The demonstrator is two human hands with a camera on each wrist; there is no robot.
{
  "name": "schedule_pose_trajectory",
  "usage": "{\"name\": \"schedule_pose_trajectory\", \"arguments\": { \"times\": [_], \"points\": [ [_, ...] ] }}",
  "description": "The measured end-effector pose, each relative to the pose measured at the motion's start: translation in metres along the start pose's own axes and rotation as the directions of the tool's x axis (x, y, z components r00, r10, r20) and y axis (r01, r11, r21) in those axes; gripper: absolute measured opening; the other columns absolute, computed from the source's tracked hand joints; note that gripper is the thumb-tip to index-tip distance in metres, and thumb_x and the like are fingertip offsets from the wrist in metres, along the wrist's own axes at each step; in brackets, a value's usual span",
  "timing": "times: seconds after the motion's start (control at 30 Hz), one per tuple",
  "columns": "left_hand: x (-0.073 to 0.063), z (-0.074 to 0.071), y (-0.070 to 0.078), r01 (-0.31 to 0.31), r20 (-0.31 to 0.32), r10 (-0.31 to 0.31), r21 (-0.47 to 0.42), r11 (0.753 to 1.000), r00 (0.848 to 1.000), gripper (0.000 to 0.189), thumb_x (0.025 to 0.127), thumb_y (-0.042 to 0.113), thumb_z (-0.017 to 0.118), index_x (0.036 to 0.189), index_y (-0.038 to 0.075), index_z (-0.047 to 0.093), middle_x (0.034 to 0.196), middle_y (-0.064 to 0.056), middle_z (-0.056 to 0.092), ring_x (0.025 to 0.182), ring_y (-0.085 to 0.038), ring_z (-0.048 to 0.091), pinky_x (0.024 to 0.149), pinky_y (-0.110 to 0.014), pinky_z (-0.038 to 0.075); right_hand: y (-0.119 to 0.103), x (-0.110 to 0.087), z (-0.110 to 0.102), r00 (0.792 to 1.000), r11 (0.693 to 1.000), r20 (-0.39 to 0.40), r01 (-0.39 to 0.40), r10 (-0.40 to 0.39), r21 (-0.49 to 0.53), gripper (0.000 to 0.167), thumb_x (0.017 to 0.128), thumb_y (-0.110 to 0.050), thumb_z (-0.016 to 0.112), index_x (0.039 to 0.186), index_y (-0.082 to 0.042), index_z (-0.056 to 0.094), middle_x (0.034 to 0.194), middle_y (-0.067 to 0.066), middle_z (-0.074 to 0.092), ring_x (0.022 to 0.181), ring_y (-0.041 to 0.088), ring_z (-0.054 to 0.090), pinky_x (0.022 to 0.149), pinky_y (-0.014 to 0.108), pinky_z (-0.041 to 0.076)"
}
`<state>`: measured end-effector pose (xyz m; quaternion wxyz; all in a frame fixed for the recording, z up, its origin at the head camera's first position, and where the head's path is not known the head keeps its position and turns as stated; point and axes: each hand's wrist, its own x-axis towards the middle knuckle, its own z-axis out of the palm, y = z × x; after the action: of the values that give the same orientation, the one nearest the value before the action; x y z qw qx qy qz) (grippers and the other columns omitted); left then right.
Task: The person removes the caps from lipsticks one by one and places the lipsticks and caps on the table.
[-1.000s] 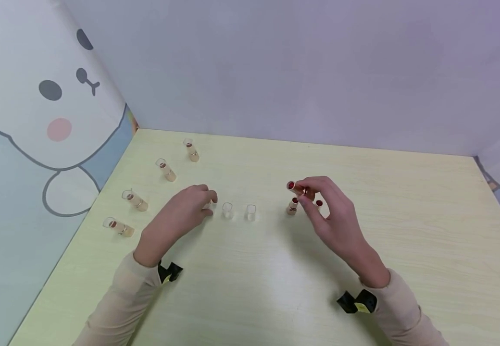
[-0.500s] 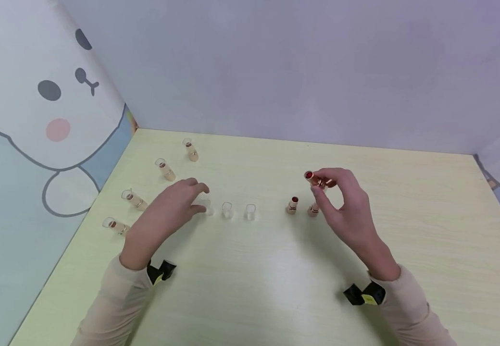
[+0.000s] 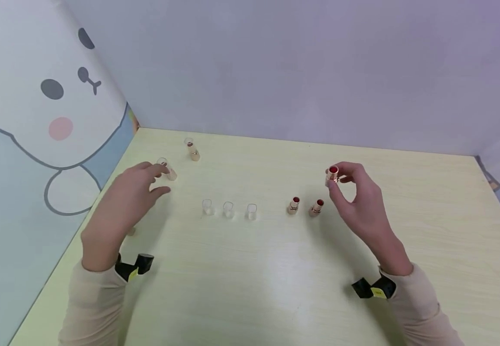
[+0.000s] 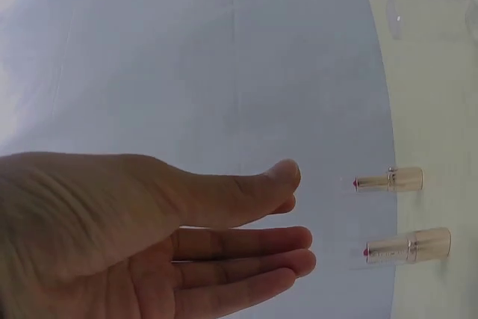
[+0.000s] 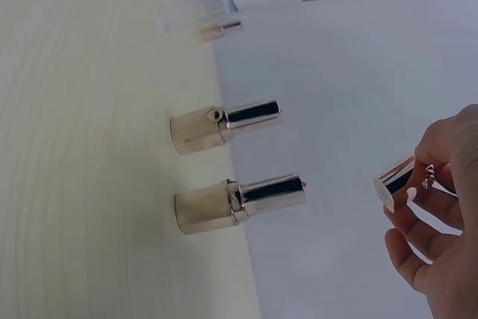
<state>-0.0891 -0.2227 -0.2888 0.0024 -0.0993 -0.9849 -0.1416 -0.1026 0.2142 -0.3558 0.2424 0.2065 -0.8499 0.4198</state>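
Observation:
My right hand (image 3: pixel 360 204) pinches a rose-gold lipstick (image 3: pixel 331 174) above the table, its dark red end facing up. Two more uncapped lipsticks stand below it, one (image 3: pixel 293 205) to the left of the other (image 3: pixel 317 208); the right wrist view shows them upright side by side. My left hand (image 3: pixel 124 206) hovers with thumb and fingers apart and nothing between them. Its fingertips overlap a lipstick under a clear cap (image 3: pixel 170 173) in the head view. Farther back stands another clear-capped lipstick (image 3: pixel 193 152). Part of one more lipstick (image 3: pixel 131 231) shows from behind the left hand.
Three clear caps, the left (image 3: pixel 207 207), middle (image 3: pixel 228 210) and right (image 3: pixel 252 212), stand in a row mid-table. The pale wooden table (image 3: pixel 241 278) ends at a plain lilac backdrop (image 3: pixel 276 72). A cartoon-printed sheet (image 3: pixel 20 158) borders its left side.
My left hand has moved left, away from the leftmost clear cap, toward the capped lipsticks. The right hand has carried its lipstick right and slightly back, turning it more upright.

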Motion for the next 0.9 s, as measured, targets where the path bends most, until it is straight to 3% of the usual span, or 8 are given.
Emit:
{"name": "schedule_pose_trajectory", "arguments": {
  "times": [0.03,0.13,0.37,0.5,0.73,0.9],
  "points": [
    [-0.001,-0.001,-0.003,0.008,-0.012,-0.008,0.005,1.000,1.000,0.033,0.094,0.008,0.076,0.124,-0.001,0.068,0.116,-0.024,0.069,0.092,-0.038,0.068,0.083,-0.054,0.055,0.001,0.000,-0.002,1.000,1.000,0.005,-0.005,0.005,-0.005,0.030,0.093,0.008,0.064,0.122,0.006,0.058,0.104,0.011,0.069,0.096,0.004,0.059,0.094,0.013,0.046],
    [-0.002,-0.005,-0.012,0.049,-0.012,-0.048,0.027,0.998,0.999,0.036,0.094,0.009,0.075,0.126,-0.005,0.066,0.117,-0.028,0.067,0.091,-0.041,0.067,0.082,-0.056,0.054,0.004,0.001,-0.006,0.999,0.999,0.026,-0.033,0.033,-0.022,0.028,0.094,0.008,0.062,0.122,0.006,0.057,0.104,0.010,0.069,0.096,-0.002,0.057,0.094,0.013,0.045],
    [-0.001,-0.006,-0.029,0.139,0.051,-0.142,0.065,0.988,0.989,0.043,0.095,0.010,0.073,0.130,-0.011,0.061,0.124,-0.035,0.063,0.105,-0.049,0.063,0.090,-0.061,0.052,0.007,0.001,-0.012,0.993,0.995,0.086,-0.080,0.084,-0.055,0.027,0.095,0.006,0.063,0.122,0.003,0.056,0.108,0.008,0.068,0.099,-0.006,0.055,0.094,0.011,0.044],
    [-0.001,-0.004,-0.035,0.168,0.127,-0.179,0.093,0.981,0.976,0.049,0.095,0.011,0.073,0.133,-0.014,0.056,0.127,-0.038,0.061,0.114,-0.052,0.059,0.099,-0.063,0.050,0.010,0.002,-0.016,0.989,0.995,0.114,-0.084,0.091,-0.058,0.027,0.096,0.006,0.062,0.122,0.003,0.056,0.110,0.007,0.069,0.097,-0.009,0.056,0.095,0.010,0.044],
    [0.003,0.000,-0.046,0.200,0.193,-0.222,0.127,0.972,0.956,0.052,0.094,0.011,0.073,0.134,-0.016,0.053,0.128,-0.039,0.060,0.117,-0.055,0.057,0.101,-0.065,0.049,0.014,0.001,-0.024,0.968,0.981,0.192,-0.139,0.163,-0.133,0.025,0.099,-0.002,0.063,0.122,-0.002,0.053,0.110,0.005,0.069,0.102,0.016,0.062,0.093,0.009,0.041],
    [0.006,0.006,-0.054,0.213,0.211,-0.236,0.125,0.969,0.948,0.047,0.093,0.008,0.071,0.132,-0.015,0.056,0.129,-0.037,0.063,0.120,-0.055,0.058,0.102,-0.066,0.049,0.015,0.001,-0.029,0.929,0.963,0.277,-0.203,0.246,-0.175,0.023,0.101,-0.010,0.063,0.122,-0.006,0.054,0.110,0.004,0.071,0.109,0.025,0.064,0.089,0.018,0.042]
  ]
}}
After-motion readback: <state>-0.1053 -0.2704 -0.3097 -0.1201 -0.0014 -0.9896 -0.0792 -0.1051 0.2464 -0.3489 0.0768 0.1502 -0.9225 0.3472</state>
